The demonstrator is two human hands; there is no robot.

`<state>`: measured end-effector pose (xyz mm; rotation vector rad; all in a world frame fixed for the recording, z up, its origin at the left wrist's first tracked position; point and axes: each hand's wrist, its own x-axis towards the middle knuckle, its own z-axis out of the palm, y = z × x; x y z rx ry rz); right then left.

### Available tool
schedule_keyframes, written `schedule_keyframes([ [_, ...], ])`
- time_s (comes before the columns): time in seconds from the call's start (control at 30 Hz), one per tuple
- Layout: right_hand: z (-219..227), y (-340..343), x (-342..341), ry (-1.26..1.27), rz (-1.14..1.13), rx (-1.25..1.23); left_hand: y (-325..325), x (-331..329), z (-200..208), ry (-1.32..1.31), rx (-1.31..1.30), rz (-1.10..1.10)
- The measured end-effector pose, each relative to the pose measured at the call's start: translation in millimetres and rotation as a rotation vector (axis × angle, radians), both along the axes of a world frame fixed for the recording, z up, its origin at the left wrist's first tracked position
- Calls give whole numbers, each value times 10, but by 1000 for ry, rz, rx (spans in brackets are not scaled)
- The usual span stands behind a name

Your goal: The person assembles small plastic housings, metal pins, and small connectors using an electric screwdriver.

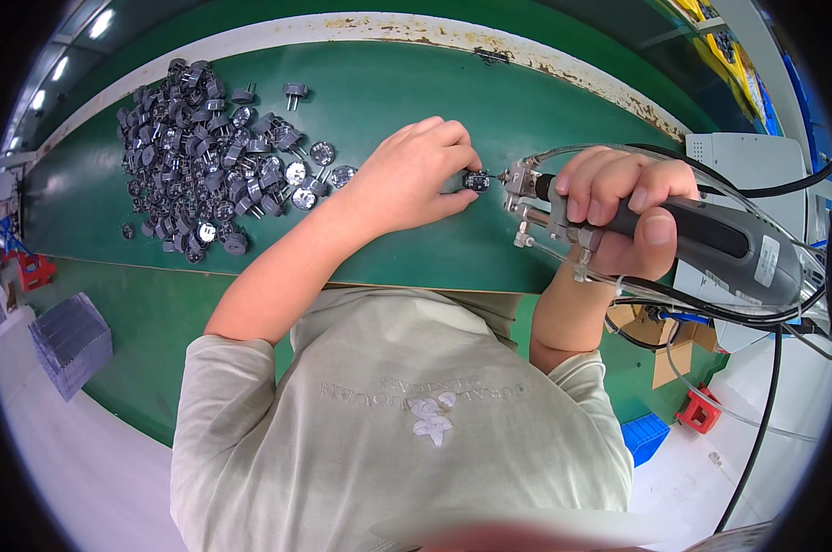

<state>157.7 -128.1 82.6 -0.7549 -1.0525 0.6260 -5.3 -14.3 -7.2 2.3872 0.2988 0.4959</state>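
Observation:
Between thumb and fingers, my left hand (425, 175) pinches a small dark round two-pin plug part (476, 180) just above the green bench. My right hand (628, 202) is wrapped round the grey and black body of an electric screwdriver (743, 248), which has a metal nozzle head (525, 180) and clear hoses. The nozzle's tip points left at the plug part, very close to it; whether they touch I cannot tell. Left of my left forearm lies a large heap of similar plug parts (204, 156), some with their metal pins showing.
The green bench top (388, 92) has a worn white rail (416, 26) along its far side. At the right stands a light grey machine (747, 166) with black cables. Below it are an open cardboard box (672, 359), a blue bin (645, 436) and a red stool (699, 409).

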Motion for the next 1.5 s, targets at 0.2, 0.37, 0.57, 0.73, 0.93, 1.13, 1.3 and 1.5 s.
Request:
schedule_keyframes([
  [0.2, -49, -7, -32, -4, -6, 15, -16, -11, 8, 3, -1, 7],
  [0.37, -75, 9, -38, -26, 14, 34, -23, -16, 9, 6, -7, 15],
  [0.57, -105, 74, -65, -81, 54, 35, 19, 21, -34, -9, -7, 1],
  [0.73, -88, 97, -93, -155, 29, -58, 49, 33, 4, -22, -39, -47],
  [0.93, -193, 75, -105, 0, 27, 55, 6, 3, -42, -45, -37, -39],
  [1.13, 113, -171, -17, -121, 55, 148, -18, -25, -44, -67, -57, 5],
  [1.3, -15, -94, -49, -3, 66, 117, 11, -7, -20, -19, -55, -31],
  [1.5, -114, -34, 20, -112, 134, 74, 14, 4, -14, -8, -44, -17],
])
